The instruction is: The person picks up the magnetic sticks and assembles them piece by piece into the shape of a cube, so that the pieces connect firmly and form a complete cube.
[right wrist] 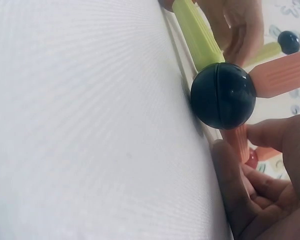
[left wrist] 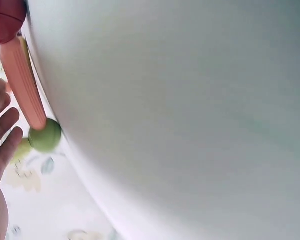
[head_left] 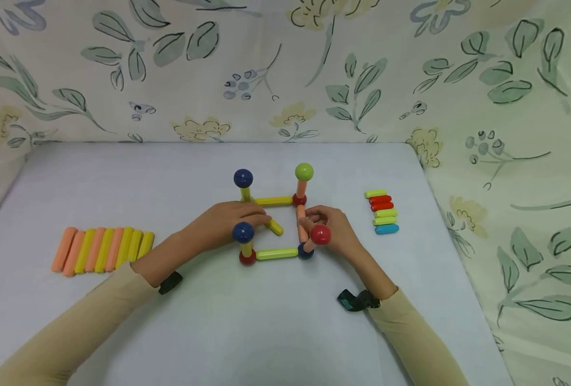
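My left hand [head_left: 223, 225] reaches over the left side of a frame of sticks and balls. Its thumb and fingertips hold one end of a short yellow stick [head_left: 275, 227], whose other end points inward. On the right side, my right hand [head_left: 335, 228] pinches the orange base stick [head_left: 302, 222]. That stick runs from a dark blue ball [right wrist: 223, 96] to a red ball [head_left: 299, 199]. Uprights carry a green ball [head_left: 304, 171], a larger red ball [head_left: 320, 234] and two blue balls, one of them the back-left ball [head_left: 243, 178]. The frame's left base side is hidden under my left hand.
A row of orange and yellow sticks [head_left: 103, 250] lies at the left, beside my left forearm. Right of the frame, several short yellow-green, red and blue pieces [head_left: 383, 213] lie stacked in a column. The white tabletop [head_left: 247, 332] ends at a floral cloth [head_left: 314, 69] behind.
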